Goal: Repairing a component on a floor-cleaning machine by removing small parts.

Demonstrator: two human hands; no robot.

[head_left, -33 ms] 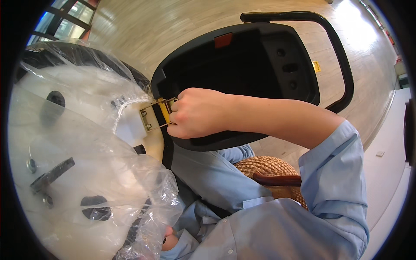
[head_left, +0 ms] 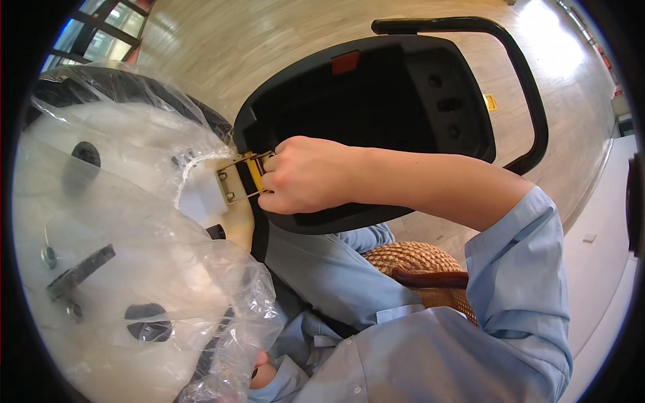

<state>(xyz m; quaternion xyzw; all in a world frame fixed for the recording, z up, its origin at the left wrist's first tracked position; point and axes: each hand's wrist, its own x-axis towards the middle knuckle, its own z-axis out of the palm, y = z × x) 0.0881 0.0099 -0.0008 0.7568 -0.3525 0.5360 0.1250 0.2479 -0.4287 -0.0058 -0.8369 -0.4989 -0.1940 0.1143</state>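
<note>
My right hand (head_left: pixel 306 176) is curled closed at the metal hinge bracket (head_left: pixel 232 185), which carries a yellow strip (head_left: pixel 255 173). Its fingertips point down and away, so what they grip is hidden. The bracket joins a raised seat to a black tub-shaped storage bin (head_left: pixel 463 87). The seat's cream underside (head_left: pixel 232 225) is draped in clear plastic film (head_left: pixel 101 221), with dark rubber pads (head_left: pixel 149 322) showing through. Of my left hand (head_left: pixel 263 371), only a small patch near the cuff shows beside the film's lower edge; its fingers are hidden.
A bent black tube rail (head_left: pixel 531 101) curves around the bin's far right side. A red patch (head_left: pixel 345 62) marks the bin's inner wall. Near my right elbow is a woven seat (head_left: pixel 416 258) with a brown wooden arm (head_left: pixel 430 279). A yellow piece (head_left: pixel 491 103) shows beyond the bin.
</note>
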